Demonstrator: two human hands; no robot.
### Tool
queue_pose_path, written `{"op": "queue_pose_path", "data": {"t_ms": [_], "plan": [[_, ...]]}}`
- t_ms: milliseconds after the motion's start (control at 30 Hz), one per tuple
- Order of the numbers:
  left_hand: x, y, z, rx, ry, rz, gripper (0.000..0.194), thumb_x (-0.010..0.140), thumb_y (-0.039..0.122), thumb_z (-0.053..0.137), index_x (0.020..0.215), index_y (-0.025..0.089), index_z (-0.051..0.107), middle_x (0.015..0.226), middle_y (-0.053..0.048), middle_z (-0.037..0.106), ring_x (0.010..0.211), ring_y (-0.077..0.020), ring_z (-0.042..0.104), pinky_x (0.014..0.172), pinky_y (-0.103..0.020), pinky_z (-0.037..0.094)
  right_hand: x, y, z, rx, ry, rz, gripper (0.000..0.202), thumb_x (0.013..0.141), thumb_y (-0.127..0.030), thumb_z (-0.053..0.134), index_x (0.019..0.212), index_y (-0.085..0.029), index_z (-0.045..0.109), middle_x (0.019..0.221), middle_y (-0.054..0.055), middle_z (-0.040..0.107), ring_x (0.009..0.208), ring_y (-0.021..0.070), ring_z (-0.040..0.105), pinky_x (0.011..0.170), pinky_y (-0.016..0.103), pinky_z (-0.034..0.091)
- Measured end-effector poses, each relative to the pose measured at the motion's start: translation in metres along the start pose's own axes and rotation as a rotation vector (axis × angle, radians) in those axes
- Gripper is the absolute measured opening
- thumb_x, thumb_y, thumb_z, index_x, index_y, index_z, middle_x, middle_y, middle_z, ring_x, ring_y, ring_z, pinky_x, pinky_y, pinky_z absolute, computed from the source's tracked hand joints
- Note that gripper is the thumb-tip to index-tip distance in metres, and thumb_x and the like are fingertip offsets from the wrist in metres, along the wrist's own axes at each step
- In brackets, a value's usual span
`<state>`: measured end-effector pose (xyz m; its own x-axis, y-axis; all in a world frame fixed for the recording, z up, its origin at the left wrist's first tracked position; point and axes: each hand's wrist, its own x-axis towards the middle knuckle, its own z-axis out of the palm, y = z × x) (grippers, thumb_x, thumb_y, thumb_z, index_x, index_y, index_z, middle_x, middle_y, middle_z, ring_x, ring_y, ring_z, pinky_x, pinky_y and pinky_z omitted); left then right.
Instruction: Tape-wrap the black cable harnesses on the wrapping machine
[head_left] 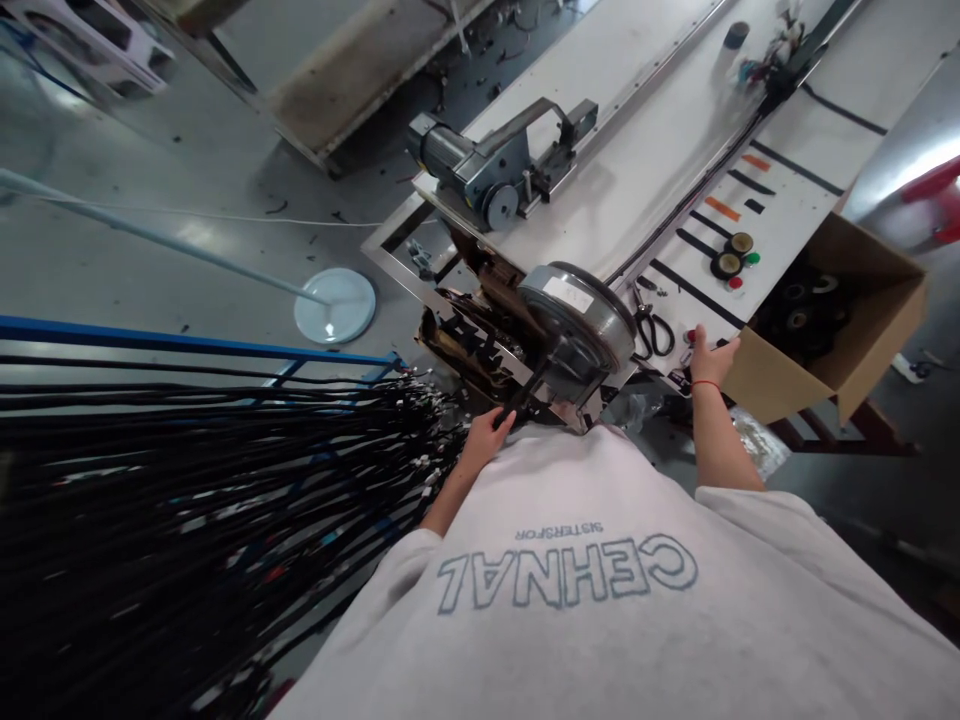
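My left hand (487, 440) is closed around a dark, cable-like piece (504, 416) at the front edge of a machine. Its other end runs toward the machine's round grey drum (574, 310), which carries a white label; the exact join is hidden. On the right, my right hand (712, 362) rests at the table's front corner, thumb apart from the fingers and holding nothing. Its thumb lies by a red button (691, 336); whether it presses it I cannot tell. Black-handled scissors (654, 332) lie between the drum and this hand.
Many black cables (300, 470) hang on a blue rack at left. A motor unit (487, 165) sits on the white table (630, 190). Tape rolls (727, 264) lie near green and red buttons. At right stands an open cardboard box (874, 330); a round white base (334, 305) is on the floor.
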<state>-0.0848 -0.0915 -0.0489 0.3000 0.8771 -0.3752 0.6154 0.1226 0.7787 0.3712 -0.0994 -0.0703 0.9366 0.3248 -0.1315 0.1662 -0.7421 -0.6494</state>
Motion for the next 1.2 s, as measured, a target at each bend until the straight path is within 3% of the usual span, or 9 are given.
{"op": "queue_pose_path", "data": {"t_ms": [233, 400, 633, 800, 933, 1033, 1200], "plan": [[0.004, 0.003, 0.002, -0.004, 0.075, -0.002, 0.040, 0.084, 0.053, 0.050, 0.069, 0.016, 0.059, 0.055, 0.003, 0.049, 0.054, -0.0115, 0.041, 0.053, -0.024, 0.032, -0.001, -0.003, 0.000, -0.022, -0.007, 0.026, 0.091, 0.083, -0.053, 0.065, 0.147, 0.001, 0.031, 0.146, 0.032, 0.043, 0.139, 0.0378, 0.043, 0.115, 0.050, 0.033], [0.022, 0.016, 0.004, 0.034, 0.134, 0.050, 0.034, 0.085, 0.045, 0.051, 0.070, 0.016, 0.061, 0.054, 0.003, 0.049, 0.054, -0.0117, 0.043, 0.054, -0.024, 0.033, 0.001, 0.001, 0.004, 0.009, 0.006, 0.009, 0.093, 0.081, -0.054, 0.066, 0.147, 0.002, 0.031, 0.148, 0.032, 0.040, 0.141, 0.0378, 0.040, 0.117, 0.050, 0.031], [0.047, 0.046, 0.011, 0.074, 0.131, 0.138, 0.031, 0.088, 0.039, 0.054, 0.071, 0.015, 0.062, 0.061, 0.000, 0.057, 0.058, -0.0130, 0.050, 0.058, -0.024, 0.038, 0.004, 0.003, 0.007, 0.026, 0.019, -0.024, 0.094, 0.080, -0.060, 0.064, 0.144, 0.002, 0.034, 0.144, 0.032, 0.044, 0.137, 0.0382, 0.044, 0.116, 0.051, 0.032], [0.054, 0.058, 0.015, 0.071, 0.094, 0.176, 0.030, 0.092, 0.043, 0.052, 0.078, 0.018, 0.059, 0.067, 0.000, 0.061, 0.064, -0.0154, 0.057, 0.065, -0.026, 0.043, -0.001, 0.003, 0.006, 0.041, 0.046, -0.068, 0.088, 0.081, -0.065, 0.060, 0.142, -0.004, 0.040, 0.146, 0.029, 0.044, 0.137, 0.0366, 0.043, 0.115, 0.052, 0.032], [0.059, 0.064, 0.017, 0.041, 0.075, 0.183, 0.035, 0.096, 0.045, 0.045, 0.075, 0.019, 0.056, 0.063, -0.001, 0.059, 0.061, -0.0159, 0.055, 0.064, -0.027, 0.042, -0.003, 0.001, 0.006, 0.037, 0.046, -0.053, 0.092, 0.080, -0.062, 0.061, 0.144, -0.001, 0.037, 0.150, 0.030, 0.040, 0.141, 0.0358, 0.038, 0.117, 0.049, 0.029], [0.060, 0.061, 0.018, 0.037, 0.103, 0.170, 0.039, 0.093, 0.049, 0.048, 0.073, 0.018, 0.058, 0.062, 0.000, 0.057, 0.061, -0.0154, 0.052, 0.063, -0.027, 0.041, -0.003, -0.001, 0.006, 0.035, 0.032, -0.037, 0.091, 0.081, -0.062, 0.060, 0.144, 0.000, 0.036, 0.148, 0.030, 0.041, 0.141, 0.0358, 0.039, 0.118, 0.049, 0.029], [0.052, 0.025, 0.026, 0.028, -0.083, 0.049, 0.032, 0.084, 0.047, 0.058, 0.072, 0.017, 0.062, 0.063, 0.000, 0.059, 0.062, -0.0150, 0.053, 0.062, -0.025, 0.041, -0.003, -0.005, 0.004, 0.042, 0.014, -0.028, 0.091, 0.082, -0.064, 0.059, 0.144, -0.001, 0.035, 0.147, 0.031, 0.042, 0.141, 0.0366, 0.039, 0.118, 0.050, 0.028]]}}
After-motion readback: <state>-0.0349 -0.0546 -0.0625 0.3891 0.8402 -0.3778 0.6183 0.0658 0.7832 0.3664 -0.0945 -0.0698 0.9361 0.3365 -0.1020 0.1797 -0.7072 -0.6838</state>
